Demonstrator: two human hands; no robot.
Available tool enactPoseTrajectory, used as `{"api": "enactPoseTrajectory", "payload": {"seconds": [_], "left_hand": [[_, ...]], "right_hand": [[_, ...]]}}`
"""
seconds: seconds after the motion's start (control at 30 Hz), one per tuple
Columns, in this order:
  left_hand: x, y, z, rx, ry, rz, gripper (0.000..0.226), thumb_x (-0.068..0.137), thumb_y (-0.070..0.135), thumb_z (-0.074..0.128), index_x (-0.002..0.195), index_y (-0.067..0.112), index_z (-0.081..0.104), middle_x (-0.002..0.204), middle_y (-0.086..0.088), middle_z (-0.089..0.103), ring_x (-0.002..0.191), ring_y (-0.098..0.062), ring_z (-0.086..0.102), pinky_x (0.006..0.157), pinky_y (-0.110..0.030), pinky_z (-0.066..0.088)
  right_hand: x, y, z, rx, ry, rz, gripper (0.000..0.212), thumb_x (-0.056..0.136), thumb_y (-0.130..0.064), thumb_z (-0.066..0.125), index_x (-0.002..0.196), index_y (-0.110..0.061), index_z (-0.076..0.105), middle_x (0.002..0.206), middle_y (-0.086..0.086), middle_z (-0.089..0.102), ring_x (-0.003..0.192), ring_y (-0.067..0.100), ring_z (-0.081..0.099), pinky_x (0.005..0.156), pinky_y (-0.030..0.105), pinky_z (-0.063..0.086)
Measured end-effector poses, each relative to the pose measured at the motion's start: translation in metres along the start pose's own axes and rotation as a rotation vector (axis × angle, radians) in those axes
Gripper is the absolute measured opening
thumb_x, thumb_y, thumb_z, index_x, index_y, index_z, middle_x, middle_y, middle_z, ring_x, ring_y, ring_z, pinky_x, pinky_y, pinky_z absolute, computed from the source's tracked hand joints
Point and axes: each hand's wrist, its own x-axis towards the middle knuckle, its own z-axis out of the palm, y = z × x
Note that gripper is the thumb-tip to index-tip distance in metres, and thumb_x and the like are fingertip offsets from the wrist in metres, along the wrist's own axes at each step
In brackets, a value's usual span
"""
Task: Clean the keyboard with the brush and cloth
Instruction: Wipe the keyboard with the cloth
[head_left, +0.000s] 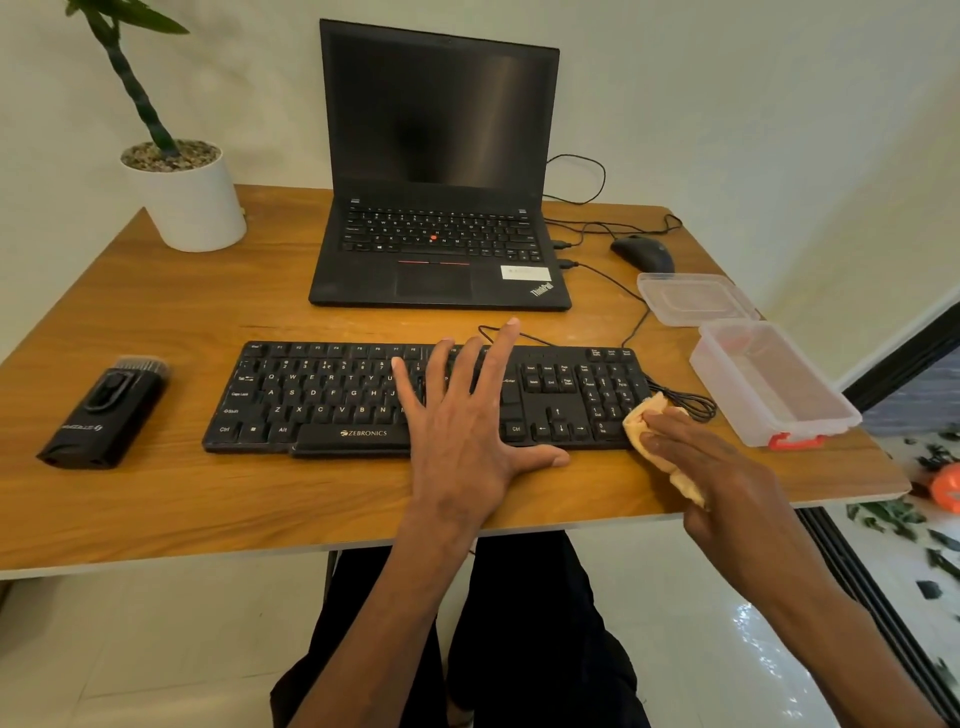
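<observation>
A: What's the biggest thing?
B: The wood table. Then the open laptop at the back, screen dark.

A: And the keyboard?
B: The black keyboard lies flat near the front edge. Its long side runs left to right, space bar twd the person, number keys at the right end.

A: Hands?
B: The left hand lies flat on the keys in the middle, fingers spread apart & straight. The right hand holds the yellow cloth bunched up, pressed on the keyboard's right front corner.

A: The brush?
B: The black brush lies on the table left of the keyboard, not touching it, bristles pointing away from the person.

A: Anything else?
B: A clear box & its lid on the right, a plant pot at the back left, a mouse.
</observation>
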Motion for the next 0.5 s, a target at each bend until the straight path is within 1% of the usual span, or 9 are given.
{"api": "enactPoseTrajectory", "payload": {"seconds": [0.1, 0.13, 0.17, 0.23, 0.3, 0.33, 0.4, 0.43, 0.5], "left_hand": [[-0.001, 0.001, -0.001, 0.0, -0.014, 0.006, 0.138, 0.051, 0.095, 0.063, 0.156, 0.048, -0.014, 0.165, 0.01, 0.027, 0.157, -0.024, 0.009, 0.121, -0.069, -0.006], [-0.001, 0.001, -0.001, 0.002, -0.012, 0.009, 0.138, 0.051, 0.095, 0.063, 0.157, 0.048, -0.013, 0.165, 0.011, 0.028, 0.157, -0.024, 0.01, 0.121, -0.069, -0.007], [-0.001, 0.001, -0.002, 0.004, -0.014, 0.01, 0.137, 0.052, 0.095, 0.063, 0.157, 0.048, -0.013, 0.165, 0.011, 0.028, 0.157, -0.024, 0.01, 0.121, -0.069, -0.007], [-0.002, 0.001, -0.002, 0.008, -0.025, 0.013, 0.137, 0.052, 0.095, 0.062, 0.157, 0.048, -0.013, 0.165, 0.012, 0.029, 0.157, -0.023, 0.009, 0.121, -0.068, -0.008], [-0.002, 0.002, -0.003, 0.013, -0.031, 0.015, 0.136, 0.053, 0.095, 0.062, 0.157, 0.048, -0.013, 0.165, 0.012, 0.029, 0.157, -0.022, 0.009, 0.121, -0.068, -0.008], [-0.001, 0.002, -0.004, 0.014, -0.036, 0.012, 0.136, 0.053, 0.095, 0.062, 0.157, 0.048, -0.013, 0.165, 0.013, 0.029, 0.157, -0.022, 0.009, 0.121, -0.068, -0.007], [-0.001, 0.002, -0.003, 0.013, -0.04, 0.006, 0.136, 0.054, 0.095, 0.061, 0.156, 0.049, -0.015, 0.165, 0.013, 0.029, 0.157, -0.022, 0.01, 0.121, -0.068, -0.006], [-0.001, 0.002, -0.003, 0.014, -0.039, 0.003, 0.136, 0.054, 0.095, 0.061, 0.156, 0.049, -0.015, 0.165, 0.013, 0.029, 0.157, -0.022, 0.01, 0.121, -0.068, -0.006], [-0.002, 0.003, -0.002, 0.016, -0.036, -0.008, 0.136, 0.054, 0.095, 0.061, 0.156, 0.048, -0.015, 0.165, 0.012, 0.029, 0.157, -0.023, 0.01, 0.121, -0.069, -0.005]], "right_hand": [[0.005, -0.005, 0.004, 0.026, 0.079, 0.104, 0.079, 0.064, 0.022, 0.074, 0.135, -0.01, 0.066, 0.145, 0.008, 0.059, 0.133, 0.032, 0.058, 0.108, 0.048, 0.047], [0.01, -0.009, 0.004, 0.059, 0.11, 0.141, 0.076, 0.067, 0.022, 0.07, 0.136, -0.011, 0.065, 0.141, 0.009, 0.063, 0.126, 0.032, 0.062, 0.105, 0.048, 0.051], [0.016, -0.013, 0.002, 0.096, 0.145, 0.176, 0.073, 0.071, 0.021, 0.065, 0.136, -0.011, 0.063, 0.135, 0.01, 0.067, 0.116, 0.031, 0.066, 0.098, 0.045, 0.054], [0.034, -0.026, -0.006, 0.114, 0.247, 0.207, 0.062, 0.079, 0.017, 0.062, 0.135, -0.011, 0.062, 0.125, 0.013, 0.069, 0.099, 0.021, 0.062, 0.086, 0.033, 0.048], [0.06, -0.038, -0.012, 0.117, 0.302, 0.208, 0.059, 0.085, 0.012, 0.062, 0.139, -0.011, 0.058, 0.128, 0.014, 0.067, 0.099, 0.017, 0.056, 0.085, 0.031, 0.045], [0.074, -0.04, -0.012, 0.105, 0.285, 0.215, 0.059, 0.088, 0.008, 0.062, 0.143, -0.013, 0.055, 0.131, 0.014, 0.065, 0.102, 0.02, 0.059, 0.085, 0.034, 0.049], [0.099, -0.038, -0.008, 0.048, 0.169, 0.24, 0.06, 0.092, 0.001, 0.061, 0.148, -0.016, 0.05, 0.137, 0.014, 0.062, 0.114, 0.03, 0.062, 0.094, 0.043, 0.054], [0.107, -0.036, -0.006, 0.023, 0.09, 0.257, 0.058, 0.093, -0.002, 0.06, 0.149, -0.016, 0.049, 0.139, 0.015, 0.061, 0.118, 0.033, 0.061, 0.097, 0.045, 0.052], [0.115, -0.035, -0.004, 0.0, -0.028, 0.292, 0.054, 0.096, -0.006, 0.057, 0.149, -0.016, 0.05, 0.138, 0.018, 0.062, 0.118, 0.035, 0.061, 0.097, 0.045, 0.052]]}}
